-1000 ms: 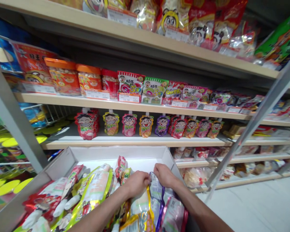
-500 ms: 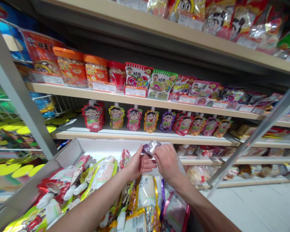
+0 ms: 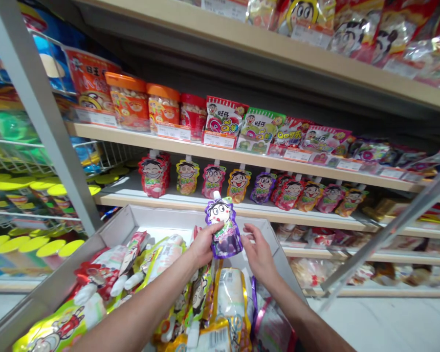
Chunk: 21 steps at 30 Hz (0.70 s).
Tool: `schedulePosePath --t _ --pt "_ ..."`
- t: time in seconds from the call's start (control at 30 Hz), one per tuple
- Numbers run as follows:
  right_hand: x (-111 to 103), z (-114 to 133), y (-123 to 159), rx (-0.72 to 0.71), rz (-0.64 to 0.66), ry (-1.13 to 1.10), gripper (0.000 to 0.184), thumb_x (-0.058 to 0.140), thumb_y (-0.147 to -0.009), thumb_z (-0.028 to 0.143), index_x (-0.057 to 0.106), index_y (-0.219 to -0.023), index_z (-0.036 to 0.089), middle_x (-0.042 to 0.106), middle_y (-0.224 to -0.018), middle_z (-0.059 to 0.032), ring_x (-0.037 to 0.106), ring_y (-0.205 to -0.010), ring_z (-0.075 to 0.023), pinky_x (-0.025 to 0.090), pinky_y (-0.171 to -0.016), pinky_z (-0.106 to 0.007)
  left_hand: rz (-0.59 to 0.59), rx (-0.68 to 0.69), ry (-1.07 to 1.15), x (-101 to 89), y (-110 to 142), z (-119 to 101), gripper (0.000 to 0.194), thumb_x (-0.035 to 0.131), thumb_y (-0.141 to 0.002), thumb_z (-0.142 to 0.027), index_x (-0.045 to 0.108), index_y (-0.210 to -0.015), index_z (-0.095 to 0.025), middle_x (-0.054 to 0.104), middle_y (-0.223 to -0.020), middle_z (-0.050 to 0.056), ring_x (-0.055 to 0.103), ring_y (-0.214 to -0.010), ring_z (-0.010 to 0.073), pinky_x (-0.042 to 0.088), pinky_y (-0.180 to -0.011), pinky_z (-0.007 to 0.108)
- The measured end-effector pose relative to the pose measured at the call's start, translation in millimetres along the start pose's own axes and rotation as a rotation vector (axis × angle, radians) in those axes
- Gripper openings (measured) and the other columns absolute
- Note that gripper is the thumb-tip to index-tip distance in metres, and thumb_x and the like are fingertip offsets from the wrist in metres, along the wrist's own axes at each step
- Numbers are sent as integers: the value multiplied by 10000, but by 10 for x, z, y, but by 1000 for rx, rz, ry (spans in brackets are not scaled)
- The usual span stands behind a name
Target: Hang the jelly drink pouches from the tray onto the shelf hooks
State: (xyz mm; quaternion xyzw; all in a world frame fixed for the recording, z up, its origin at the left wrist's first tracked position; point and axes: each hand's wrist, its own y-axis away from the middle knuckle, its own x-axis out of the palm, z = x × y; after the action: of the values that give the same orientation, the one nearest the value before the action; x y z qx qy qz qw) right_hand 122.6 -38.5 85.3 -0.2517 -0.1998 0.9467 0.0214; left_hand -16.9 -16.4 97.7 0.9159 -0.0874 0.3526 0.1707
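A purple spouted jelly pouch [image 3: 225, 239] with a cartoon face stands upright above the box, its white cap at the top. My left hand [image 3: 206, 242] grips its left side, thumb across the front. Beside its right edge, my right hand [image 3: 255, 248] is open, fingers apart and slightly curled. Beneath both hands is a white cardboard box [image 3: 161, 215] with yellow, red, orange and pink pouches lying in it. Behind, a row of similar upright pouches lines the shelf, among them a purple pouch [image 3: 263, 187] and an orange pouch [image 3: 238, 186].
Above the pouch row, a wooden-edged shelf [image 3: 190, 143] carries orange-lidded jars [image 3: 164, 105] and candy bags [image 3: 225, 117]. A grey post [image 3: 47, 112] rises at left, near yellow-lidded tubs [image 3: 51, 248]. A slanted metal bar [image 3: 385, 230] crosses the right side.
The purple pouch has turned from a crumpled, silvery view to upright with its printed face showing. My right hand has let go and moved slightly right; the view has shifted a little.
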Motion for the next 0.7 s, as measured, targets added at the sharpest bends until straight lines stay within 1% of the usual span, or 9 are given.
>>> schedulePosePath --t 0.07,0.1,0.13,0.2,0.3,0.4,0.5,0.6,0.7 --pt "51 -58 -16 122 155 -149 329 334 -776 383 429 -1016 178 559 -836 -51 521 -648 -135 421 -537 -233 26 56 4 13 4 15 185 526 -673 -245 562 -769 -91 643 -685 66 596 -622 151 463 -676 291" --pt "76 -88 -15 146 206 -204 313 319 -781 381 449 -980 178 562 -775 -32 513 -605 -125 416 -523 -225 36 94 1 17 3 20 188 544 -663 -246 562 -772 -95 642 -684 60 593 -618 144 459 -678 285" --pt "97 -117 -11 154 230 -236 291 316 -781 373 471 -932 178 555 -725 -16 500 -572 -118 409 -513 -219 42 136 -8 19 -2 23 193 561 -651 -246 562 -777 -101 642 -681 52 590 -611 139 456 -674 280" --pt "123 -168 0 146 215 -235 241 335 -772 346 499 -814 174 533 -663 2 476 -541 -109 394 -506 -211 48 221 -45 12 -19 21 204 581 -636 -256 561 -780 -113 638 -665 33 580 -586 127 452 -641 267" --pt "118 -199 -6 131 166 -139 220 349 -762 320 483 -671 171 493 -588 19 447 -514 -102 367 -497 -207 27 334 -143 -15 -60 5 230 584 -631 -306 566 -759 -116 629 -635 16 558 -549 110 438 -584 242" --pt "84 -159 -45 83 100 -17 217 353 -760 313 458 -633 173 454 -543 30 422 -499 -98 334 -478 -202 -23 431 -235 -16 -88 -40 288 588 -611 -354 587 -769 -114 626 -638 13 548 -556 112 428 -578 241" --pt "56 -103 -80 31 71 58 215 355 -759 305 431 -606 176 422 -517 35 407 -497 -96 317 -469 -198 -71 514 -311 27 -82 -107 322 601 -582 -355 611 -797 -116 632 -663 17 544 -583 119 421 -588 237" --pt "41 -117 -82 57 63 44 212 357 -754 307 417 -597 179 414 -520 36 417 -475 -92 327 -445 -195 -87 533 -406 62 -65 -140 317 596 -584 -338 623 -808 -115 632 -665 19 528 -575 112 408 -565 219" --pt "10 -197 -82 178 48 -61 209 352 -748 340 416 -627 182 433 -544 33 435 -418 -90 342 -382 -199 -18 462 -481 38 -67 -100 357 573 -608 -321 595 -903 -121 630 -720 29 521 -587 106 400 -546 210"
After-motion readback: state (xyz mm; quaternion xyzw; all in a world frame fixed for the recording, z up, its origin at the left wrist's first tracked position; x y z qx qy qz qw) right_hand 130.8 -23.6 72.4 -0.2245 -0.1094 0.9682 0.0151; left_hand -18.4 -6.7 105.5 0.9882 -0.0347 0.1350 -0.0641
